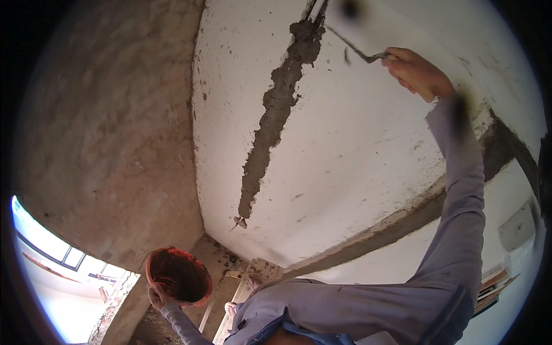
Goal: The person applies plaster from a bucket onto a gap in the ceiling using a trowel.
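Note:
My right hand [418, 73] is raised at the upper right, its fingers wrapped round the wooden handle of a trowel [363, 56]. The thin blade shows nearly edge-on, its tip close to the upper end of a strip of wet grey mortar [279, 98]. That strip runs down the white wall [356, 132] with a ragged outline. Low on the left, my left hand [158, 296] grips the rim of an orange-red bucket [164, 257]. Its inside is smeared and dark, and I cannot tell how much it contains.
Pale pipes [315, 10] emerge above the mortar. A bare, rough plastered wall [115, 115] meets the white one at a corner. My feet rest by wooden planks [261, 269] below. A grey band [374, 238] crosses the wall; a window [63, 253] is at lower left.

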A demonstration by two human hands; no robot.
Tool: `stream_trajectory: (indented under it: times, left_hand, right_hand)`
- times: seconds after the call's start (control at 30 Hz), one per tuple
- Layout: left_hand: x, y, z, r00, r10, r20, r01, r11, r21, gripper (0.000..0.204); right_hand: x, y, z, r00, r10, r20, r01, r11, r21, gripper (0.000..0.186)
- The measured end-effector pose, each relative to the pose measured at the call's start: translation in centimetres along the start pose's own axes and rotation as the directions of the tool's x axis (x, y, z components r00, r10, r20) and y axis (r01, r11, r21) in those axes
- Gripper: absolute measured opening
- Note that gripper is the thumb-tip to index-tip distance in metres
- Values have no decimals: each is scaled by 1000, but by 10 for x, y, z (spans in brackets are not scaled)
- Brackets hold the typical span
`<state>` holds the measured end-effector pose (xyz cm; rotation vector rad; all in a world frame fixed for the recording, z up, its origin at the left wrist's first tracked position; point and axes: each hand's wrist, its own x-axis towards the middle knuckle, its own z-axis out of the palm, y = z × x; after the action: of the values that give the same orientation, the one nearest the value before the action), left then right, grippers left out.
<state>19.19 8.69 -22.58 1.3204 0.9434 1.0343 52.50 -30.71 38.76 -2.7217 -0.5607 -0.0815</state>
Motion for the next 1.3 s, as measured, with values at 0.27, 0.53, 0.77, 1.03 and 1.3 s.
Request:
stream_trajectory:
  times: [0.27,0.53,0.77,1.03,1.3]
  left_hand:
    - [-11,-4,29,986,68,155,-94,981,169,41]
    - [-18,-25,4,992,11,127,-22,996,86,43]
    - [-23,-14,-3,996,66,55,-78,966,247,42]
    - [-20,-51,-31,999,9,50,-19,979,204,34]
    - [-38,-35,-23,992,-84,97,68,986,155,29]
  right_hand:
    - [59,7,21,988,-68,138,79,994,-80,21]
    - [66,11,-2,1000,-24,-15,23,999,-40,26]
    - [63,6,-19,961,-221,-167,42,712,-701,28]
    - [-3,-38,40,888,-460,-4,396,769,-502,28]
    - [40,30,21,991,-125,-44,131,972,193,25]
